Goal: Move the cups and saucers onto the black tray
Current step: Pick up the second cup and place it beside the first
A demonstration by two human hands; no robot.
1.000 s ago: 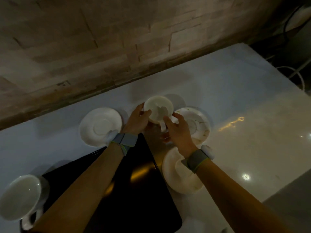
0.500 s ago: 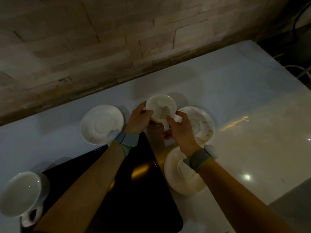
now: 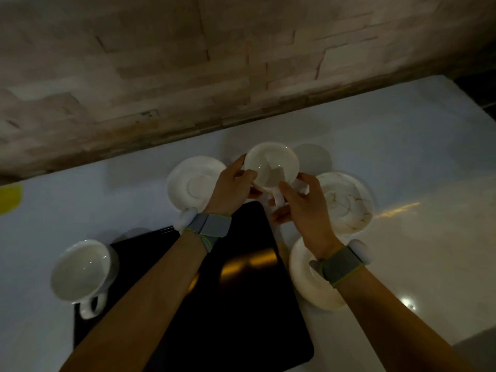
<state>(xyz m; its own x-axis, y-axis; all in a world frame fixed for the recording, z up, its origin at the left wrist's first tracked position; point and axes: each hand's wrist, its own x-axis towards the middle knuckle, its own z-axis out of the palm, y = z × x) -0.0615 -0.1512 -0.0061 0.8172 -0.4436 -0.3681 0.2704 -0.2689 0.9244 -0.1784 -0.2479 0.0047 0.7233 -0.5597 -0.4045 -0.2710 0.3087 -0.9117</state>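
Now cup (image 3: 271, 165) lifted slightly since earlier, both hands grasping it beyond tray (image 3: 241, 304) far edge; placement pending.

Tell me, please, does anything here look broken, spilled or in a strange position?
Nothing looks broken or spilled. One oddity: the white cup at the tray's left edge seems to overhang it, only partly on the black surface. The saucer on the right has brownish veins, probably pattern, not cracks. Both hands hold another cup.
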